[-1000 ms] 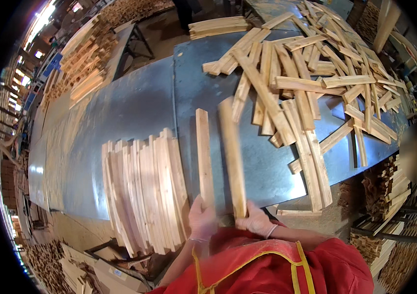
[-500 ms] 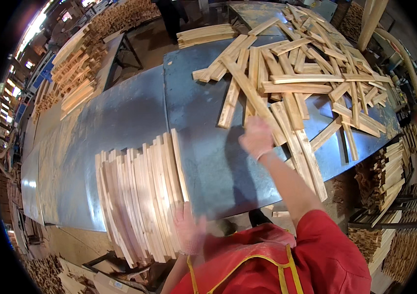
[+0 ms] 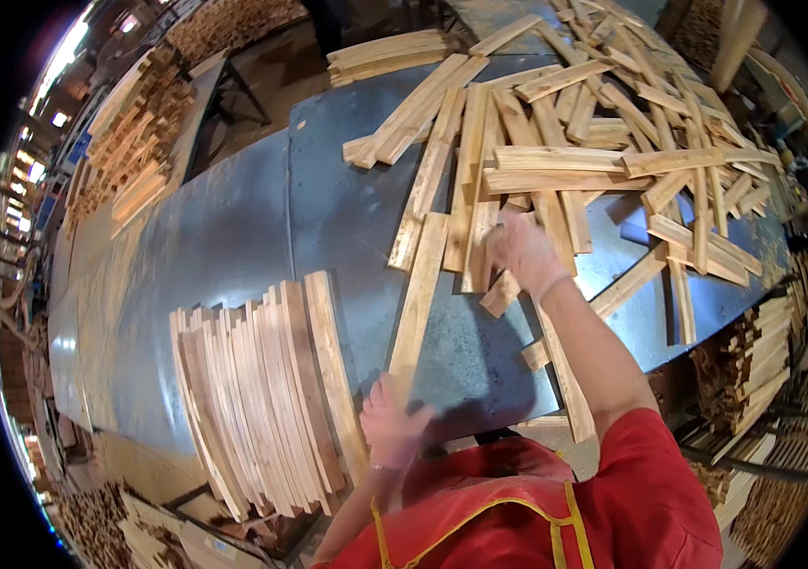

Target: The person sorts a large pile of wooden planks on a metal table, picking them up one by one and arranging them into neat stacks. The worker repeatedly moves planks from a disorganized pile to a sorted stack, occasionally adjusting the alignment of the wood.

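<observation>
Workshop, stacked timber round the edges; blue-grey metal table (image 3: 223,218) in front. Landmark: slat row (image 3: 257,408), slats side by side, long axes running away from the person, far ends tipped left. Working slat (image 3: 420,299) sits right of the row, long axis pointing away and leaning right, far end at the edge of the jumbled pile (image 3: 603,171). Left hand (image 3: 390,424), right of the row's near end, is on that slat's near end, thumb spread; can't tell if it grips. Right hand (image 3: 525,251), well right of the row, is over the pile's near edge; blurred, can't tell if closed. Single slat (image 3: 333,360) just right of the row, tipped left like it. Dark metal rack (image 3: 766,467), far right of the row, holds stacked wood.
</observation>
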`<action>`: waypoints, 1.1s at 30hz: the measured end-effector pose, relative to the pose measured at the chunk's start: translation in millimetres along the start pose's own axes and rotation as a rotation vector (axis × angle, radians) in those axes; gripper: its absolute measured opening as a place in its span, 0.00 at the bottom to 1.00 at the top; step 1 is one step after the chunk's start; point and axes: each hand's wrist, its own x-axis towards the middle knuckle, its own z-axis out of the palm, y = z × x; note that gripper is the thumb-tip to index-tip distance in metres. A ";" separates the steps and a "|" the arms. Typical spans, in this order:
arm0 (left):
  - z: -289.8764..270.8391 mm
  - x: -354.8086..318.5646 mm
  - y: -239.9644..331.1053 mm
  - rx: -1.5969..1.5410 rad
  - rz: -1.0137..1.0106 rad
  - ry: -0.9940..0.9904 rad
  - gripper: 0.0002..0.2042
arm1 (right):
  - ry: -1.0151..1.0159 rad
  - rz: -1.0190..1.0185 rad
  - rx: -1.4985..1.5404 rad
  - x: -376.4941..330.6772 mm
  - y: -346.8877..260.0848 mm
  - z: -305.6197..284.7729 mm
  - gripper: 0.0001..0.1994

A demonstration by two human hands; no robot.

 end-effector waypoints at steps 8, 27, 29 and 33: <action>24.3 5.9 -51.5 -0.386 -0.105 -0.037 0.42 | 0.181 -0.521 -0.657 56.9 -10.0 -21.1 0.10; 38.8 -93.0 -126.4 -0.256 0.363 -0.042 0.25 | -0.164 0.530 -1.020 -236.0 210.7 148.9 0.36; 1.9 -102.1 -154.8 0.071 0.551 -0.014 0.22 | -0.165 0.297 -1.262 -229.7 219.5 166.9 0.36; -4.4 -105.5 -208.0 0.384 0.587 -0.002 0.24 | -0.100 0.217 -1.415 -214.0 235.5 179.2 0.38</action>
